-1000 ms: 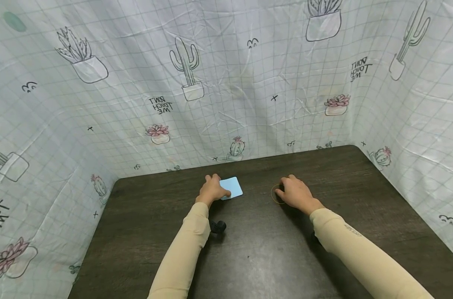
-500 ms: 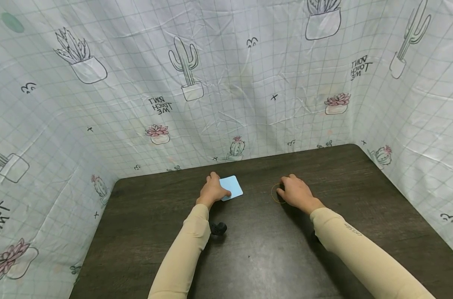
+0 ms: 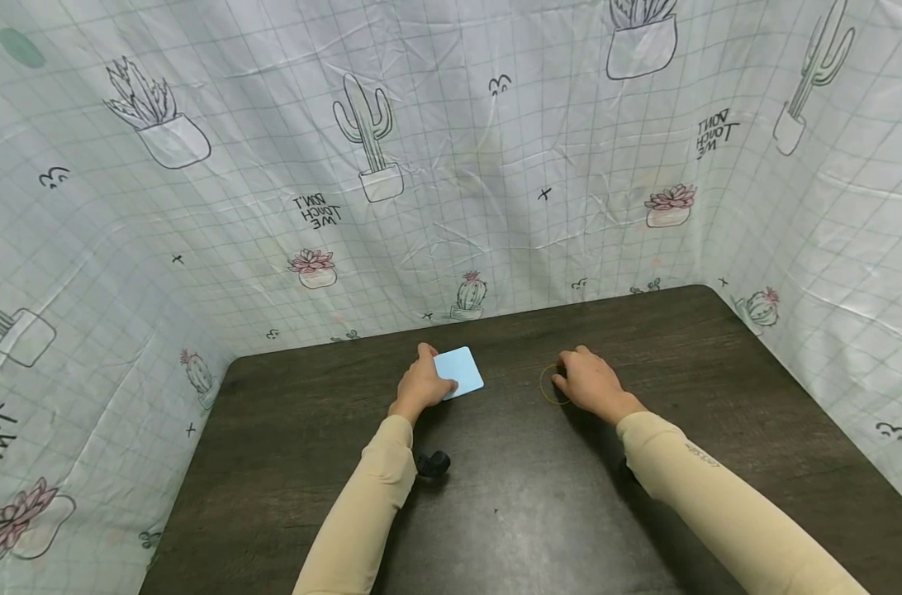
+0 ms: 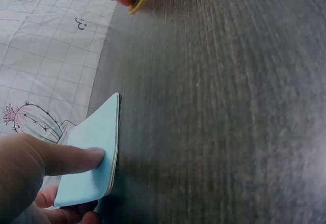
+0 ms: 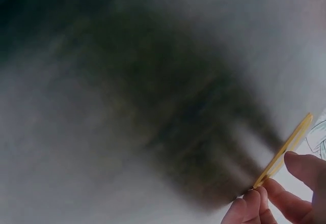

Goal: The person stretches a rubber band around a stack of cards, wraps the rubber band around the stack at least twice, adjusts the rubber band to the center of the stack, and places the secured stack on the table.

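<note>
Over the dark table (image 3: 510, 504), your two hands are well apart. Your left hand (image 3: 420, 383) pinches the pale blue cards (image 3: 461, 370), thumb on top, fingers beneath; your right hand (image 3: 592, 383) holds the yellow rubber band (image 5: 275, 160) at its fingertips, right of the cards and roughly level, a gap between.

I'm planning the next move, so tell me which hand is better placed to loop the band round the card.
Likely the right hand: it pinches the band, while the left hand grips the card by its left side, leaving the edge facing the band free.
</note>
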A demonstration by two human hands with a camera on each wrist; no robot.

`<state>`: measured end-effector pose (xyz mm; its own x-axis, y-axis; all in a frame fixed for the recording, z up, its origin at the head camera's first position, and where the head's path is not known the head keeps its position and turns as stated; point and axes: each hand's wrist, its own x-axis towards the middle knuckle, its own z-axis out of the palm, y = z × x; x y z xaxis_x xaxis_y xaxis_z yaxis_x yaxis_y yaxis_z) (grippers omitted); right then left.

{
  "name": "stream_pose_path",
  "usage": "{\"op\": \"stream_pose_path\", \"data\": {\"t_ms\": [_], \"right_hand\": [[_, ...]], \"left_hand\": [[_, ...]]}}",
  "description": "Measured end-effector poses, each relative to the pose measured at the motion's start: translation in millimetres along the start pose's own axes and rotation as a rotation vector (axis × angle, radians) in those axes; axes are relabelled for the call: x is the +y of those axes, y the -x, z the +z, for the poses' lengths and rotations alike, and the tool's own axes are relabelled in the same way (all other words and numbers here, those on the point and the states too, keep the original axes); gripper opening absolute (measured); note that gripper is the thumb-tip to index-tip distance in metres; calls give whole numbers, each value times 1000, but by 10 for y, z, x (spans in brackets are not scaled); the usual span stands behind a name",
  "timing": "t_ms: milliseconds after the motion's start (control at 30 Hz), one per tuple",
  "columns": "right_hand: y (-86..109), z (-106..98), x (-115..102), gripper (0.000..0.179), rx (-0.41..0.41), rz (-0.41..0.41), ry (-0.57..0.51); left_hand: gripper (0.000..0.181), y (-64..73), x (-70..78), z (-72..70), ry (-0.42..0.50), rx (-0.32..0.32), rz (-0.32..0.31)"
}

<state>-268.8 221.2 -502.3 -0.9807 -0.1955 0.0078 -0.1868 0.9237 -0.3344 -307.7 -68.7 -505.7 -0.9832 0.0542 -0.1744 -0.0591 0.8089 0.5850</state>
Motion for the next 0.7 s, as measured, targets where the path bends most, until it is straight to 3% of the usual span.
{"op": "stream_pose_path", "data": {"t_ms": [300, 467, 700], "right_hand": [[11, -12, -2, 31, 1, -1, 1], [12, -17, -6, 32, -4, 8, -5], [8, -2, 8, 32, -17, 24, -7]], "left_hand": [[42, 21, -6, 23, 62, 49, 15], [41, 25, -41, 44, 201, 95, 48], [47, 37, -97, 54, 414, 82, 97]]}}
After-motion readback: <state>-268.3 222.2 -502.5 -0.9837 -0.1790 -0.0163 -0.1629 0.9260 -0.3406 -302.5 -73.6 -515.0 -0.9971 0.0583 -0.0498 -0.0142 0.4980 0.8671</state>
